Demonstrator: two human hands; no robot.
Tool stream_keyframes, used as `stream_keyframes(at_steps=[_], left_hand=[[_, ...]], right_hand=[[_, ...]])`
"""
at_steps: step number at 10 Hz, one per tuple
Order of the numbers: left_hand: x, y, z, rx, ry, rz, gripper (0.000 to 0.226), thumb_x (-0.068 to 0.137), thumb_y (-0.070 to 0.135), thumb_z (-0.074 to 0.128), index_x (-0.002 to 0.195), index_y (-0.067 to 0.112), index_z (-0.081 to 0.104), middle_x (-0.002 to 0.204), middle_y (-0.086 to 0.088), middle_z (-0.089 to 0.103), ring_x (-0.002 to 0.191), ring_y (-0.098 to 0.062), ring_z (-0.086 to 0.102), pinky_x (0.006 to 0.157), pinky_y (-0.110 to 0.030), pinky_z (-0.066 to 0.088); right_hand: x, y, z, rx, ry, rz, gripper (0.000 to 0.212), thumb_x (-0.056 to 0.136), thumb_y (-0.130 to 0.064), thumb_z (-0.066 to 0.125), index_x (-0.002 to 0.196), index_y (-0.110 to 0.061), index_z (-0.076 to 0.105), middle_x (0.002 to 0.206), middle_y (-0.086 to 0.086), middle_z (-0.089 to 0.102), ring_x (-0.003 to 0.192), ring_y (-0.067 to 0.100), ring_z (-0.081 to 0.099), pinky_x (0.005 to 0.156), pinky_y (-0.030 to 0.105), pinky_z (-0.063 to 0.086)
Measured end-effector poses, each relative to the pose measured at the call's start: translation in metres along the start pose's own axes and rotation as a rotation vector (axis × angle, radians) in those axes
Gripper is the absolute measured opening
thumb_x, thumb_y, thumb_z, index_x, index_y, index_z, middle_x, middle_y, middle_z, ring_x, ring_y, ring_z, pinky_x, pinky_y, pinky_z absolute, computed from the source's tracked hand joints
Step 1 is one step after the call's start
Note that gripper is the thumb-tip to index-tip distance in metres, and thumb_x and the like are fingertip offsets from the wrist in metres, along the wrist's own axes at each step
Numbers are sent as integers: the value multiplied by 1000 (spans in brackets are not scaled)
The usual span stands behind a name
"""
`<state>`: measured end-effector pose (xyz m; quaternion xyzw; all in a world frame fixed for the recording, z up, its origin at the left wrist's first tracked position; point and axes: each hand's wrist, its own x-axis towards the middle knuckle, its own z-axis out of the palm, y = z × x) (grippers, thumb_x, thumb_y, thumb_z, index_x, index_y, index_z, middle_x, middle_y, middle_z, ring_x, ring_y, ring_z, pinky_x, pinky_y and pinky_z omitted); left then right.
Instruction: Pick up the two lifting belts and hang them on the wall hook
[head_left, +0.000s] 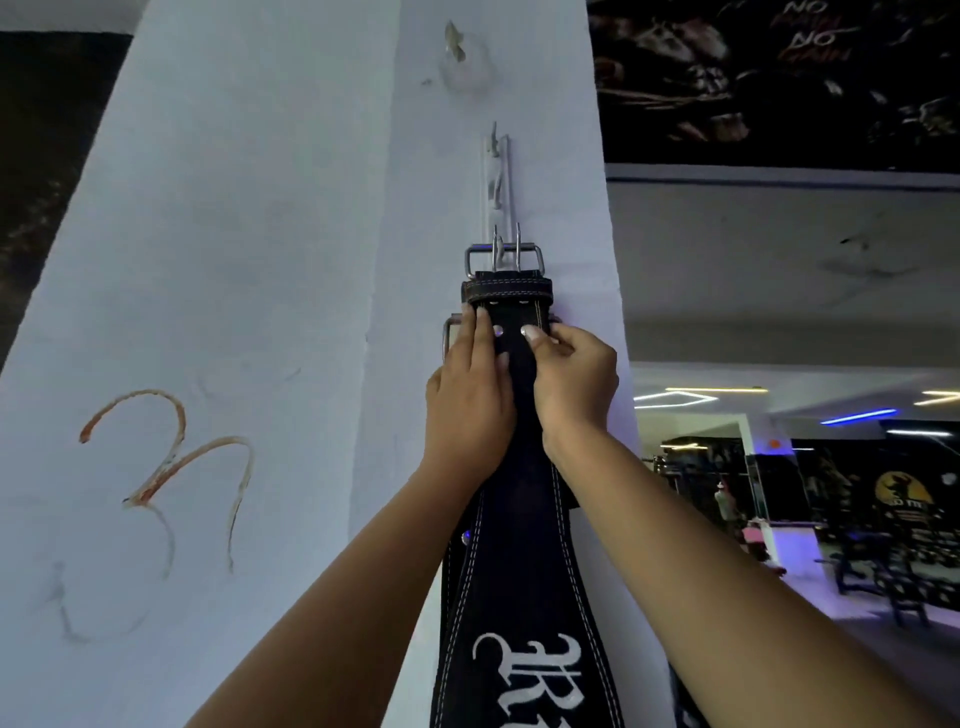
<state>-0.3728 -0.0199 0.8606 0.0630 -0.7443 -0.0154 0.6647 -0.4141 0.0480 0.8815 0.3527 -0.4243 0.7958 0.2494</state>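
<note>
A black lifting belt with white stitching and white lettering hangs down the white pillar. Its steel buckle sits over a prong of the white wall hook rail. My left hand and my right hand both pinch the belt's strap just below the buckle. Behind it a second belt shows only as a dark edge on the left, and its buckle peeks out beside my left fingers. What the second buckle hangs from is hidden.
The white pillar carries an orange scrawl at the left. A dark poster covers the wall at upper right. Gym benches and equipment stand in the room at the far lower right.
</note>
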Motion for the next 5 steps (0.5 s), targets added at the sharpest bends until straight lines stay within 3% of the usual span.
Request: stream_keyframes(at_steps=[2, 3, 5], left_hand=[[-38, -1, -24, 127, -116, -18, 55, 99, 31, 30, 149, 16, 12, 159, -2, 13, 145, -16, 18, 111, -36, 21], [-61, 10, -50, 127, -151, -40, 55, 99, 34, 28, 149, 17, 14, 159, -2, 16, 144, -18, 21, 112, -36, 20], [-102, 37, -120, 195, -173, 36, 58, 95, 39, 20, 149, 19, 15, 158, 1, 19, 145, -16, 19, 113, -37, 17]], right_hand=[[-28, -6, -24, -93, -35, -44, 35, 86, -23, 63, 116, -4, 62, 110, 13, 70, 105, 25, 63, 89, 27, 45], [-50, -16, -46, -171, -63, -30, 34, 86, -21, 63, 113, -1, 63, 112, 17, 69, 107, 27, 63, 81, 21, 41], [-109, -53, -91, -332, -174, -68, 42, 84, -19, 65, 123, -4, 58, 126, 14, 63, 117, 26, 58, 100, 32, 44]])
